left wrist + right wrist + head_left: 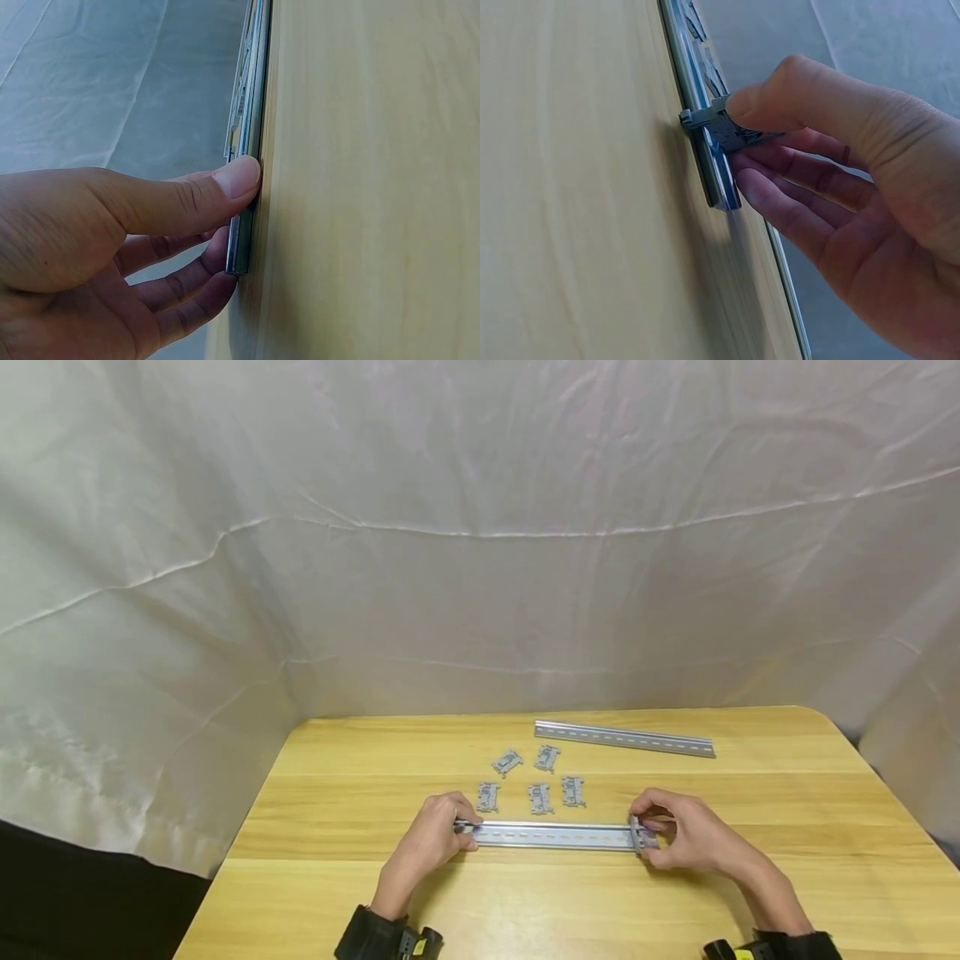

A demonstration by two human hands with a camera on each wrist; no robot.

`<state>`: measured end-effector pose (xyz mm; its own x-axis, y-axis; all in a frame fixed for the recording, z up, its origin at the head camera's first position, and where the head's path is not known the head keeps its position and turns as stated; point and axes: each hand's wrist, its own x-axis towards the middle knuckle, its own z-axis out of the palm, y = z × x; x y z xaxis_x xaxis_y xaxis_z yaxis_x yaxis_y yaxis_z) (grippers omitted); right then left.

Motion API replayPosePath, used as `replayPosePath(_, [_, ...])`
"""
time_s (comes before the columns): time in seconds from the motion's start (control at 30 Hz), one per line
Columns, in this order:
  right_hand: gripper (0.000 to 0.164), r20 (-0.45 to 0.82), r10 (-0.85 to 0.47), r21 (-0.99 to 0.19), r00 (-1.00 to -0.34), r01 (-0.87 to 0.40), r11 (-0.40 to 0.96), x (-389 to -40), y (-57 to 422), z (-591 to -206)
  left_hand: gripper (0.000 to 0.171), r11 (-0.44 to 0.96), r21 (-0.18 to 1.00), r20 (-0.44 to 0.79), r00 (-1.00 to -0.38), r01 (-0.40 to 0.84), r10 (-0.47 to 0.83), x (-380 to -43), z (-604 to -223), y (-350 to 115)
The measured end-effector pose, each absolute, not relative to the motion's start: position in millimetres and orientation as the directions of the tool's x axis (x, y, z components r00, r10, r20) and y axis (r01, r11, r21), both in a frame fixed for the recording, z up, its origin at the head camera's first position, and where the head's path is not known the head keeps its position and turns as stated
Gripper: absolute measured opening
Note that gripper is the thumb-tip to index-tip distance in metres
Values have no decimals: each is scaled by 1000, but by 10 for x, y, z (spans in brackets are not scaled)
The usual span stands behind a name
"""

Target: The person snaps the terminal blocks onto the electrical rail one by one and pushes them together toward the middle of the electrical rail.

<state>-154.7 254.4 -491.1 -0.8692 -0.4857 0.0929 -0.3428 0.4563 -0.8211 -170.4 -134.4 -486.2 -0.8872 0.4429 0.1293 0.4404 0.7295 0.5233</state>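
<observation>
A slotted metal DIN rail [555,836] lies crosswise near the front of the wooden table. My left hand [437,828] pinches its left end, thumb on the near edge and fingers along the far side, as the left wrist view [112,255] shows. Near the right end of the rail, my right hand [690,831] grips a grey terminal block [637,835] between thumb and fingers. In the right wrist view the block [724,127] sits across the rail [718,176], its narrow foot at the near edge. A short piece of rail extends beyond it.
Several loose grey terminal blocks [540,798] lie on the table [322,802] just behind the rail. Farther back on the right rests a second slotted rail [626,738]. A pale cloth curtain [480,593] hangs behind the table.
</observation>
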Motion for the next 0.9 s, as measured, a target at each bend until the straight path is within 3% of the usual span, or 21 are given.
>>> replayPosePath(0.47, [48,93,-474,-749,-876,-375,547,-1560,2408,-4901,26,740,531,105,-898,413,426,-1694,-4844,-1342])
replayPosePath(0.9, [48,73,-466,-757,-882,-353,549,-1600,2176,-4922,26,732,533,118,-893,425,433,-1707,-4843,-1352])
